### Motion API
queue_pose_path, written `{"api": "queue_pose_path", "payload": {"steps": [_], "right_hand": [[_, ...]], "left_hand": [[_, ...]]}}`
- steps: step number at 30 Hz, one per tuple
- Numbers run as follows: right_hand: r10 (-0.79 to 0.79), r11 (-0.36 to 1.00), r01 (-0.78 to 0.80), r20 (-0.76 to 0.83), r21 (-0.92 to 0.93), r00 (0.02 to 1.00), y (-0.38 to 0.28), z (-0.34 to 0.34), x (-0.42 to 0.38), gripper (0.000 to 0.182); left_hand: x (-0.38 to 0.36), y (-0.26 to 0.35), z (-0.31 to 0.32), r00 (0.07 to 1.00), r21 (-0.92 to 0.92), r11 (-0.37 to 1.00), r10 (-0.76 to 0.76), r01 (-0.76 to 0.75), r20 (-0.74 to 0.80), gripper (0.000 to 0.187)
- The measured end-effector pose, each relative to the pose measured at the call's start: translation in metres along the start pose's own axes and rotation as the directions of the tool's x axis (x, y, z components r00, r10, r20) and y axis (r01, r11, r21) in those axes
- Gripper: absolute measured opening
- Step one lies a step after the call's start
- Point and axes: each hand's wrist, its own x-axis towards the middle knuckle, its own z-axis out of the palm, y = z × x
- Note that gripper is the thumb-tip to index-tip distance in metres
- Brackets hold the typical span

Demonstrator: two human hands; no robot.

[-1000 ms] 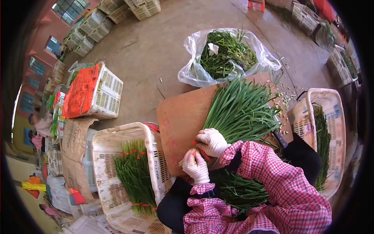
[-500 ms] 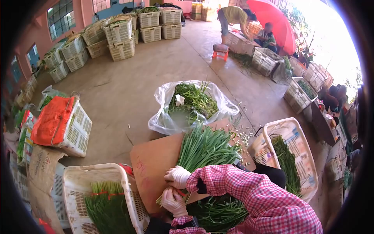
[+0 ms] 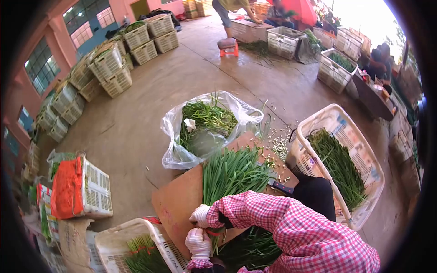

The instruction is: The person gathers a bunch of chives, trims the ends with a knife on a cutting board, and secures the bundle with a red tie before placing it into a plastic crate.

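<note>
A thick bundle of long green garlic chives (image 3: 234, 175) lies across a brown board (image 3: 175, 198), leaf tips pointing away from me. A red tie (image 3: 212, 233) shows around its stem end. My right hand (image 3: 200, 215), in a white glove, is closed at the stems beside the tie. Just below it, my gloved left hand (image 3: 198, 244) is closed around the stem end by the tie. Finger details are partly hidden. A dark-handled knife (image 3: 280, 185) lies on the board to the right of the leaves. More greens (image 3: 250, 250) lie below the board, partly under my sleeve.
Beyond the board sits a clear plastic bag (image 3: 170, 152) of loose greens. A crate (image 3: 334, 111) of greens stands right, another crate (image 3: 109, 241) with tied bundles at lower left. Cut bits (image 3: 278, 145) litter the floor. A person (image 3: 232, 7) bends near a red stool (image 3: 228, 47).
My view has shifted and tilted, so the surroundings sit differently in frame. Both hands stay at the tied stem end, and more of the knife now shows.
</note>
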Motion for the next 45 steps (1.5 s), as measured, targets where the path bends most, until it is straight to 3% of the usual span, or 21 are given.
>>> {"api": "queue_pose_path", "payload": {"steps": [3,8,11,13,15,16,18,20,27,31,33,34,35,36,37,38,39,40,41,43,45], "right_hand": [[0.019,0.996,-0.024,0.057,0.086,0.998,0.002,-0.005,0.003,0.022],[-0.068,0.989,0.026,0.286,0.149,0.956,-0.006,-0.023,0.004,0.035],[-0.116,0.989,0.075,0.353,0.127,0.928,-0.019,-0.029,0.003,0.034],[-0.121,0.990,0.085,0.380,0.109,0.917,-0.026,-0.029,0.003,0.033],[-0.120,0.992,0.092,0.388,0.090,0.914,-0.032,-0.027,0.002,0.033],[-0.115,0.993,0.092,0.391,0.077,0.913,-0.034,-0.026,0.002,0.033],[-0.109,0.994,0.094,0.387,0.057,0.915,-0.041,-0.024,0.002,0.032],[-0.104,0.995,0.095,0.380,0.041,0.919,-0.047,-0.022,0.001,0.032],[-0.100,0.991,0.121,0.272,-0.062,0.957,-0.072,-0.016,-0.006,0.030],[0.046,0.987,-0.052,-0.046,-0.153,0.998,-0.107,-0.017,-0.040,0.029],[0.228,0.966,-0.254,-0.307,-0.044,0.924,-0.124,-0.034,-0.072,0.028],[0.246,0.968,-0.246,-0.378,0.048,0.893,-0.121,-0.042,-0.079,0.028],[-0.132,0.971,0.187,-0.313,0.152,0.941,-0.076,-0.042,-0.044,0.023],[-0.311,0.851,0.436,-0.390,0.292,0.867,-0.051,-0.057,-0.054,0.028],[-0.097,0.924,0.266,-0.503,0.276,0.859,-0.050,-0.064,-0.077,0.025],[0.049,0.861,0.236,-0.535,0.451,0.844,-0.041,-0.066,-0.104,0.025],[0.169,0.715,0.330,-0.610,0.616,0.774,-0.028,-0.052,-0.125,0.022],[0.346,0.616,0.271,-0.564,0.739,0.750,-0.023,-0.033,-0.138,0.023],[0.397,0.603,0.257,-0.564,0.755,0.724,-0.016,-0.009,-0.147,0.022],[0.454,0.548,0.190,-0.481,0.815,0.750,-0.019,0.031,-0.167,0.021],[0.424,0.665,0.076,-0.460,0.743,0.781,-0.027,0.059,-0.176,0.029]], "left_hand": [[0.010,-0.002,-0.008,0.965,0.090,0.975,0.183,-0.203,0.190,0.009],[0.025,0.017,-0.020,0.839,0.209,0.940,0.122,-0.268,0.530,0.008],[0.037,0.037,-0.020,0.618,0.299,0.884,-0.015,-0.359,0.786,0.014],[0.044,0.054,-0.017,0.549,0.306,0.887,-0.073,-0.346,0.833,0.016],[0.047,0.067,-0.013,0.388,0.292,0.899,-0.154,-0.327,0.909,0.019],[0.041,0.066,-0.006,0.396,0.293,0.902,-0.155,-0.318,0.905,0.019],[0.033,0.066,0.002,0.510,0.197,0.754,0.205,-0.626,0.835,0.018],[0.029,0.073,0.010,0.597,0.184,0.891,0.115,-0.415,0.794,0.018],[0.038,0.078,0.047,0.750,0.216,0.940,0.059,-0.263,0.659,0.019],[0.032,0.066,0.050,0.847,0.207,0.963,0.040,-0.175,0.529,0.020],[0.021,0.056,0.046,0.922,0.184,0.977,0.026,-0.104,0.387,0.020],[0.014,0.048,0.043,0.962,0.148,0.987,0.015,-0.058,0.274,0.020],[0.007,0.038,0.042,0.989,0.097,0.995,0.010,-0.024,0.147,0.020],[0.007,0.034,0.039,0.989,0.086,0.996,-0.011,-0.002,0.150,0.020],[0.031,0.056,0.013,0.830,0.263,0.965,-0.145,-0.002,0.538,0.021],[0.059,0.077,-0.013,0.522,0.417,0.905,-0.318,-0.082,0.792,0.022],[0.062,0.073,-0.010,0.495,0.428,0.901,-0.341,-0.070,0.800,0.022],[0.063,0.070,-0.008,0.465,0.442,0.895,-0.367,-0.060,0.805,0.023],[0.071,0.076,-0.008,0.408,0.513,0.858,-0.469,0.001,0.784,0.023],[0.070,0.077,-0.014,0.466,0.470,0.882,-0.433,0.040,0.772,0.024],[0.065,0.069,-0.009,0.448,0.462,0.887,-0.422,0.021,0.789,0.024]]}}
